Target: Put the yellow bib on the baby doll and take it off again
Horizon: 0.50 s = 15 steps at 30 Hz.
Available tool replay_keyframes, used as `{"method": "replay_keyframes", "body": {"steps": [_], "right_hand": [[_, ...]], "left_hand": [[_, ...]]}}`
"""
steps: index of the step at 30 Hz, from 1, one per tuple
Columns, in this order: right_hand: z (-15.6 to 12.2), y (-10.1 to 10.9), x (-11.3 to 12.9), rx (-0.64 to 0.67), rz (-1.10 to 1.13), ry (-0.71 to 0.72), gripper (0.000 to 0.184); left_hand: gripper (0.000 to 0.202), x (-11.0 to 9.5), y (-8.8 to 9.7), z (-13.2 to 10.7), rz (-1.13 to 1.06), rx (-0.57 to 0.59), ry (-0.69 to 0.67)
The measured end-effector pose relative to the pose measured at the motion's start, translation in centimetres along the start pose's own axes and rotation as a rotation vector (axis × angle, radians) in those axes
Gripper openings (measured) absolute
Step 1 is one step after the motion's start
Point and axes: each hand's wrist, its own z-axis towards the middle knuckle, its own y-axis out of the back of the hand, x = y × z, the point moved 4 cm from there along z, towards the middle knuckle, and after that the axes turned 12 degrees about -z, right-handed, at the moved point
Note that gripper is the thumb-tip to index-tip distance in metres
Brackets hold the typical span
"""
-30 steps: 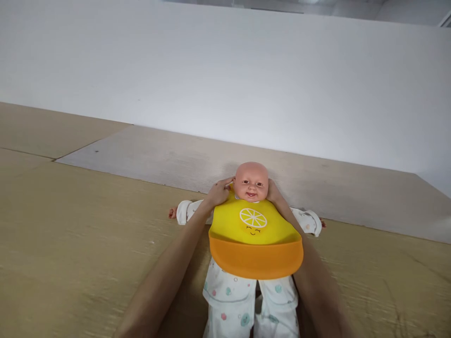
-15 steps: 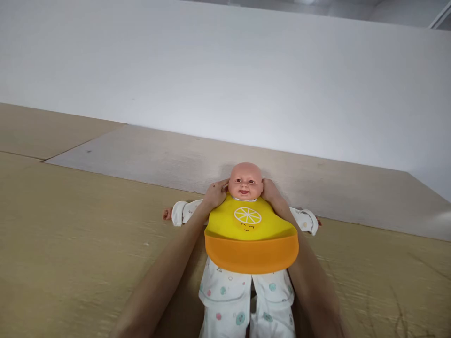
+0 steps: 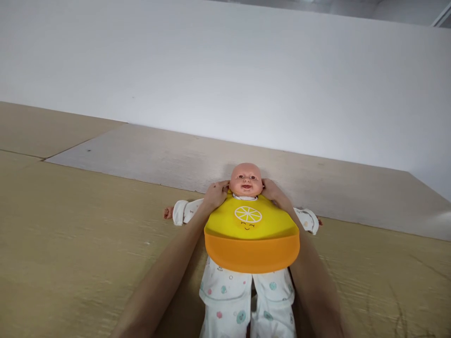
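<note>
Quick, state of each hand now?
Left hand: curled at the baby doll's neck, by the yellow-orange silicone bib; grip unclear.
Right hand: same on the other side; grip unclear.

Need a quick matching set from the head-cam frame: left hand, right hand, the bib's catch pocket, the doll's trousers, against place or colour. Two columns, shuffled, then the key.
Column 1
1. left hand
2. right hand
3. bib's catch pocket
4. doll's trousers

Column 2
A. white with coloured dots
B. beside the doll's head, on the view's left
C. orange, across the doll's middle
D. beside the doll's head, on the view's right

Pairs: 1-B; 2-D; 3-C; 4-A
</note>
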Motion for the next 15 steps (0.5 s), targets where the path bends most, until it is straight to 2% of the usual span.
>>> {"method": "replay_keyframes", "body": {"steps": [4, 8, 15], "right_hand": [[-0.4, 0.5, -0.1, 0.081, 0.097, 0.031, 0.045], [-0.3, 0.7, -0.2, 0.029, 0.153, 0.013, 0.043], [-0.4, 0.5, -0.4, 0.054, 0.113, 0.001, 0.034]], "left_hand": [[0.035, -0.2, 0.0, -0.1, 0.007, -0.006, -0.008], [0.035, 0.0, 0.0, 0.1, -0.039, -0.010, 0.024], [0.028, 2.1, -0.1, 0.6, -0.390, -0.113, 0.215]]}}
